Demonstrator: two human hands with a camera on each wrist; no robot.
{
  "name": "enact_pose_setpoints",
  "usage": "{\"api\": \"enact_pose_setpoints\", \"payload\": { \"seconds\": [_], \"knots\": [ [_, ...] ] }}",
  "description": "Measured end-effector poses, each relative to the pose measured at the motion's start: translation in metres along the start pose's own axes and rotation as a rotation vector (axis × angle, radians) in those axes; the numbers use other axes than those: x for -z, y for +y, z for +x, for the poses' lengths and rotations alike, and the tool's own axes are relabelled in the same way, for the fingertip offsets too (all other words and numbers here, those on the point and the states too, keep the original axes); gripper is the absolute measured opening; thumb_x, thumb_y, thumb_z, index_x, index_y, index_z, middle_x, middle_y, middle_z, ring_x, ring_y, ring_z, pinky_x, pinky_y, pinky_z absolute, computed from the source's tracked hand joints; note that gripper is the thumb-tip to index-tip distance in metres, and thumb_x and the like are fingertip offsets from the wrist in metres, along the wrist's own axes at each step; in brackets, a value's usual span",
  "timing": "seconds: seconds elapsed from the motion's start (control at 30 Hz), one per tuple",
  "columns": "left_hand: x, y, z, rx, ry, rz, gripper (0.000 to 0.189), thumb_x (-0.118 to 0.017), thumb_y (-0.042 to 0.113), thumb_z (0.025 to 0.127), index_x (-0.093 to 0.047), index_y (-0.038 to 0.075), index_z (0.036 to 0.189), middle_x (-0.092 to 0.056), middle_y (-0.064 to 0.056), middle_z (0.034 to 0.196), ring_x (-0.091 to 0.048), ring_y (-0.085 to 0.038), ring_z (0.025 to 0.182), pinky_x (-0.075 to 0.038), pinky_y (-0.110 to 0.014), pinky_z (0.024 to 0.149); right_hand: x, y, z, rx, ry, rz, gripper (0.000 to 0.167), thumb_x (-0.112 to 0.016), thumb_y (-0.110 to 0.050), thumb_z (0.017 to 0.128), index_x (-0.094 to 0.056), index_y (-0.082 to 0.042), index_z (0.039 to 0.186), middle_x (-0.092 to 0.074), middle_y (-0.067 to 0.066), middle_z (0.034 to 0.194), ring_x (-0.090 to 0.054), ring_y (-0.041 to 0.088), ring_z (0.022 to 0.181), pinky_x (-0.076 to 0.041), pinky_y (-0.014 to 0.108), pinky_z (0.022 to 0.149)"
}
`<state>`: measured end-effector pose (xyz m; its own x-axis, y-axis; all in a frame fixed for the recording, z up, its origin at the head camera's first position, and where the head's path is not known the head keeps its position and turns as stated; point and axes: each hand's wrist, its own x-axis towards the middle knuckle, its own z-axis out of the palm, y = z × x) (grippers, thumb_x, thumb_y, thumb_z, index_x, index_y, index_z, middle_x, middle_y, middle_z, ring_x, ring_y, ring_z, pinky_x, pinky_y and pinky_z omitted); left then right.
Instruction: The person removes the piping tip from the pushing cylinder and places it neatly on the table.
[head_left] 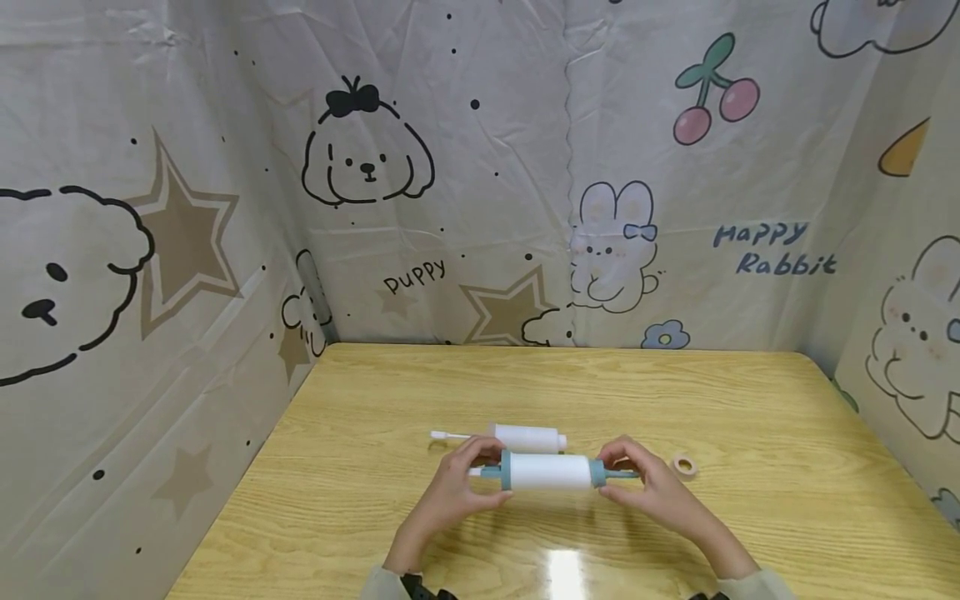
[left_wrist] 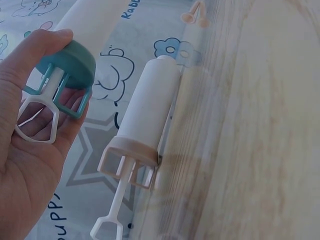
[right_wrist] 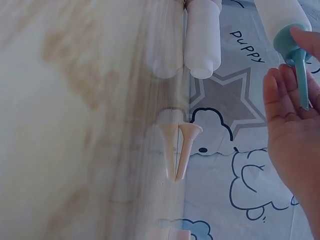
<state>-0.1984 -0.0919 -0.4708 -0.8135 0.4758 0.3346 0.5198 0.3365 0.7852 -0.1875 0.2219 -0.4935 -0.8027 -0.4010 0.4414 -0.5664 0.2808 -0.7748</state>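
Both hands hold a big syringe with a white barrel and teal ends [head_left: 551, 472] level above the table. My left hand [head_left: 459, 483] grips its handled teal collar [left_wrist: 75, 62], thumb on one side and fingers on the other. From that collar sticks out the white plunger loop [left_wrist: 37, 120]. At the other end my right hand [head_left: 647, 479] pinches the teal cap [right_wrist: 291, 40], from which a long teal nozzle [right_wrist: 301, 82] points past the palm. Just behind lies a second white syringe [head_left: 525, 437]; its beige collar [left_wrist: 132, 150] and plunger loop show in the left wrist view.
A beige flared nozzle [right_wrist: 187, 147] rests on the table to the right of the second syringe. Farther right lies a small beige ring [head_left: 684, 467]. The wooden table [head_left: 360, 392] is bordered by printed cloth walls [head_left: 480, 183] at the back and sides.
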Motion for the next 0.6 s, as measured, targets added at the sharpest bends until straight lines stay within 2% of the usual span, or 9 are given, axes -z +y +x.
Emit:
{"api": "enact_pose_setpoints", "payload": {
  "seconds": [0.1,0.2,0.4,0.6],
  "knots": [
    [-0.004,-0.014,0.001,-0.002,0.007,0.004,0.054,-0.082,0.003,0.076,-0.056,0.000,0.124,-0.063,-0.012,0.116,-0.065,-0.027,0.104,-0.057,-0.029,0.093,0.000,0.000,0.000,0.063,0.011,-0.018,0.036,-0.074,0.000,0.083,-0.058,-0.011,0.113,-0.060,0.001,0.109,-0.060,0.001,0.099,-0.055,0.019,0.086],
    [-0.005,-0.020,0.001,-0.002,0.004,-0.009,0.055,-0.083,0.008,0.077,-0.056,0.002,0.124,-0.063,-0.009,0.117,-0.065,-0.025,0.105,-0.057,-0.028,0.093,0.000,0.000,0.000,0.096,0.024,-0.029,0.038,-0.075,0.002,0.081,-0.058,-0.010,0.113,-0.060,0.003,0.109,-0.060,0.002,0.098,-0.055,0.020,0.085],
    [-0.003,-0.022,0.000,-0.020,0.003,-0.024,0.053,-0.082,0.014,0.078,-0.057,0.004,0.124,-0.063,-0.006,0.117,-0.065,-0.023,0.105,-0.057,-0.028,0.093,0.000,-0.002,0.000,0.089,0.031,-0.048,0.038,-0.076,0.001,0.081,-0.058,-0.011,0.113,-0.060,0.002,0.109,-0.060,0.003,0.097,-0.056,0.021,0.082],
    [0.001,-0.025,-0.003,-0.003,0.009,-0.008,0.054,-0.082,0.013,0.079,-0.056,0.003,0.126,-0.063,-0.006,0.118,-0.064,-0.022,0.106,-0.057,-0.027,0.093,0.002,-0.002,-0.001,0.073,0.045,-0.047,0.037,-0.075,0.001,0.082,-0.058,-0.011,0.112,-0.059,0.000,0.109,-0.059,0.001,0.098,-0.055,0.020,0.084]
  ]
}}
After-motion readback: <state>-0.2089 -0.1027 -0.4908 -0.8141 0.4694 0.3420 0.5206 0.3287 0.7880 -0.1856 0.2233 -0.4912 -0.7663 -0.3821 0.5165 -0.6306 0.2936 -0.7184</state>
